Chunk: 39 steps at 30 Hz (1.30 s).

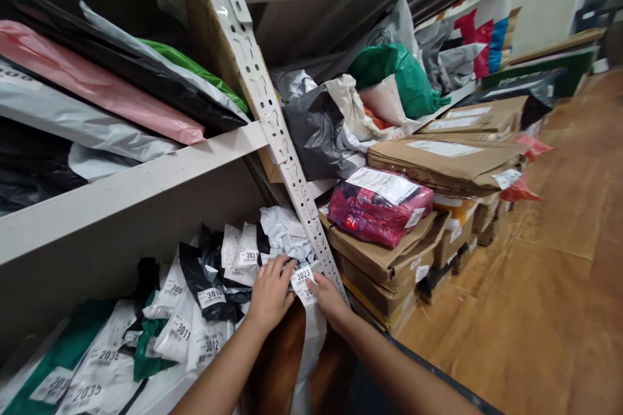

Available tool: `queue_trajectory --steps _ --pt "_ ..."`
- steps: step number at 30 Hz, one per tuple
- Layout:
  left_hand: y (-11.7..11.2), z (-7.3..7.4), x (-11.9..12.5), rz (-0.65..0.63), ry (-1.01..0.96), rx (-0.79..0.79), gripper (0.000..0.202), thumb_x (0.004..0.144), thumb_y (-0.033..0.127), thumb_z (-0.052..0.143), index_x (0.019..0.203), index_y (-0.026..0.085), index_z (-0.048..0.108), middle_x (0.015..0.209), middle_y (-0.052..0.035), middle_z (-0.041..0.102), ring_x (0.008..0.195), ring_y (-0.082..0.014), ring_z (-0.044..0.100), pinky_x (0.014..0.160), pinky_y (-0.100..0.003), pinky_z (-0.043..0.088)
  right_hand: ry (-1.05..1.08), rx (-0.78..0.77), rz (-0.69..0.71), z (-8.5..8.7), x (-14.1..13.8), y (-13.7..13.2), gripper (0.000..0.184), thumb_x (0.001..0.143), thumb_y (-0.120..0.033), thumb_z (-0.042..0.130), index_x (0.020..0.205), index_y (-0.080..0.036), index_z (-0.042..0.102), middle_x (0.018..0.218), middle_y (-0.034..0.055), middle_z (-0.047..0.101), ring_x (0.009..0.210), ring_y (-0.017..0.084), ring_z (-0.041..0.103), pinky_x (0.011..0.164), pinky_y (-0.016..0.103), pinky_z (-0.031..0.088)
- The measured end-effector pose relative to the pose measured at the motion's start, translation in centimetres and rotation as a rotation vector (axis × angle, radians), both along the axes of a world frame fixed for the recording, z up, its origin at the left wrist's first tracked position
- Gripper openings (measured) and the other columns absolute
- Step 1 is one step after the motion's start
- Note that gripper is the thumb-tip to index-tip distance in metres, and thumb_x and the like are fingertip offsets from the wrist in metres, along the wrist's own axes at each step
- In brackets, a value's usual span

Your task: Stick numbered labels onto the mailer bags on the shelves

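Note:
My right hand (328, 298) pinches a long white strip of number labels (314, 337), which hangs down between my forearms. A printed label on its upper end reads 3023. Just left of it, my left hand (271, 292) reaches over the parcels on the low shelf, its fingers bent forward and the thumb apart. Its fingertips lie beside a crumpled white parcel (287, 233); whether they touch it is hard to see. Close by stand a white parcel labelled 3021 (247, 253) and a black parcel labelled 3014 (207, 285).
A perforated metal post (282, 136) rises beside my hands. To its right, a magenta bag (379, 204) tops stacked cardboard boxes (389, 272) on the wooden floor (535, 311). More bagged parcels (107, 78) fill the shelf at upper left. Labelled white parcels (109, 356) line the low shelf.

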<state>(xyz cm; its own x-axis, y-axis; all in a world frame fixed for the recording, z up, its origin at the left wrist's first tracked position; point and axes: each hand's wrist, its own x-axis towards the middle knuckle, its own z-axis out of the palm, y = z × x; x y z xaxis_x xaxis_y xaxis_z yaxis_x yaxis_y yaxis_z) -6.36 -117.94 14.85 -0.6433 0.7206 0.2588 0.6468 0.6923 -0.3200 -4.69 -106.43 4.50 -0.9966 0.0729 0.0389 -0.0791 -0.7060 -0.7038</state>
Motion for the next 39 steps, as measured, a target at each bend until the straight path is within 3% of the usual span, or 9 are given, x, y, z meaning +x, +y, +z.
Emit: queue_trajectory --steps 6,12,15,18,24,29,32,36,39 --pt "1.1 1.1 -1.2 -0.073 -0.033 -0.309 0.027 0.089 0.018 0.039 0.107 0.019 0.059 0.098 -0.0099 0.066 0.096 -0.0251 0.057 0.088 -0.041 0.04 -0.059 0.107 -0.15 -0.8 -1.5 -1.1 0.044 0.054 -0.057 0.071 0.067 -0.016 0.063 0.058 -0.0022 0.058 0.055 0.013 0.047 0.055 0.025 0.036" --pt "2.0 3.3 -1.0 -0.032 -0.281 -0.219 0.037 0.086 0.02 0.042 0.122 0.022 0.05 0.112 -0.0056 0.067 0.1 -0.0217 0.06 0.089 -0.035 0.042 -0.019 0.09 -0.145 -0.7 -0.9 -1.1 0.05 0.056 -0.059 0.069 0.079 -0.016 0.066 0.067 0.0012 0.064 0.062 0.017 0.054 0.061 0.027 0.041" --pt "2.9 3.8 -1.1 0.081 -0.3 -0.225 0.027 0.088 0.029 0.041 0.107 0.022 0.059 0.105 -0.004 0.069 0.095 -0.0215 0.063 0.08 -0.032 0.044 0.022 0.116 -0.165 -0.5 -0.5 -0.9 0.051 0.056 -0.06 0.069 0.081 -0.016 0.068 0.071 0.0023 0.066 0.07 0.019 0.057 0.066 0.028 0.043" --pt "3.5 3.4 -1.5 0.126 -0.256 -0.259 0.019 0.086 0.03 0.048 0.092 0.02 0.062 0.094 -0.0057 0.071 0.09 -0.0233 0.064 0.079 -0.033 0.044 -0.033 0.156 -0.19 -0.6 -0.8 -1.0 0.049 0.053 -0.061 0.069 0.069 -0.015 0.066 0.061 0.001 0.062 0.06 0.017 0.052 0.058 0.027 0.04" --pt "3.7 1.3 -2.0 0.184 -0.121 -0.253 0.02 0.087 0.017 0.041 0.094 0.013 0.059 0.097 -0.0137 0.068 0.095 -0.0267 0.061 0.085 -0.04 0.04 -0.193 0.144 -0.29 -0.8 -1.0 -2.0 0.046 0.057 -0.061 0.066 0.049 -0.019 0.049 0.046 -0.0039 0.048 0.048 0.012 0.041 0.049 0.025 0.031" --pt "3.5 0.1 -1.6 0.185 -0.017 -0.265 0.025 0.084 0.01 0.04 0.102 0.011 0.057 0.104 -0.0157 0.062 0.103 -0.0284 0.054 0.09 -0.043 0.035 -0.194 0.1 -0.122 -1.2 0.3 -1.9 0.042 0.038 -0.05 0.079 0.054 -0.016 0.061 0.053 0.0 0.06 0.05 0.014 0.049 0.049 0.026 0.035" --pt "3.6 -0.4 -1.5 0.208 0.031 -0.258 0.025 0.084 0.009 0.04 0.101 0.01 0.059 0.103 -0.0155 0.062 0.103 -0.0288 0.053 0.091 -0.044 0.035 -0.237 0.093 -0.035 -1.0 1.1 -1.4 0.037 0.041 -0.047 0.078 0.049 -0.016 0.058 0.046 -0.0008 0.057 0.042 0.011 0.045 0.045 0.024 0.033" --pt "3.7 -0.7 -1.3 0.233 0.081 -0.232 0.028 0.083 0.008 0.041 0.104 0.01 0.058 0.1 -0.0154 0.062 0.098 -0.0294 0.054 0.089 -0.046 0.035 -0.265 0.04 0.327 0.3 2.3 -0.4 0.028 0.043 -0.035 0.078 0.057 -0.015 0.065 0.049 0.0014 0.062 0.044 0.012 0.052 0.049 0.024 0.04" --pt "3.7 0.2 -1.2 0.196 0.08 -0.218 0.024 0.083 0.01 0.042 0.1 0.014 0.059 0.094 -0.0129 0.062 0.091 -0.0279 0.055 0.081 -0.044 0.04 -0.204 0.224 0.472 2.0 3.0 1.3 0.013 0.049 -0.022 0.072 0.058 -0.016 0.067 0.052 -0.0009 0.064 0.046 0.01 0.052 0.05 0.022 0.039"
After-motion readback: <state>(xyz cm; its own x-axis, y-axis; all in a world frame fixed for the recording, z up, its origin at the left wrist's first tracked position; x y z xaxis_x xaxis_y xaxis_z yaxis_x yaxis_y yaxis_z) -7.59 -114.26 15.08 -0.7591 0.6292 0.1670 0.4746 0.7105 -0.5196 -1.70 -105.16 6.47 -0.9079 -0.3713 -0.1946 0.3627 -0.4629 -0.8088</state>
